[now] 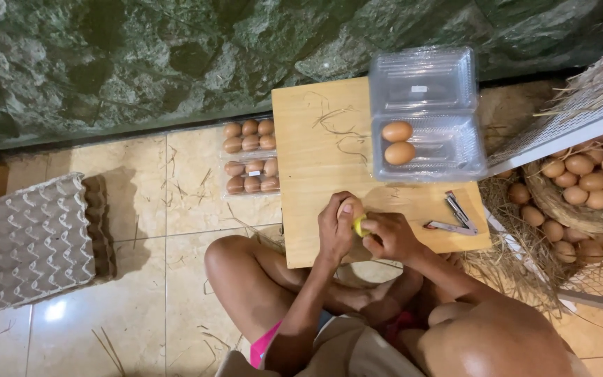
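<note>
My left hand (337, 227) and my right hand (389, 236) meet over the near edge of a low wooden board (315, 150). Together they hold a brown egg (354, 208), mostly hidden by the fingers, and a small yellow-green thing (359, 226) pressed against it. An open clear plastic egg box (430, 119) sits at the board's far right with two brown eggs (398, 142) in its tray. A stapler (455, 216) lies open on the board just right of my right hand.
Two closed clear boxes of brown eggs (250, 157) lie on the tiled floor left of the board. Stacked grey pulp egg trays (36, 241) stand far left. A straw-lined basket of eggs (587, 181) and loose eggs sit at the right under a wire mesh. A dark stone wall runs behind.
</note>
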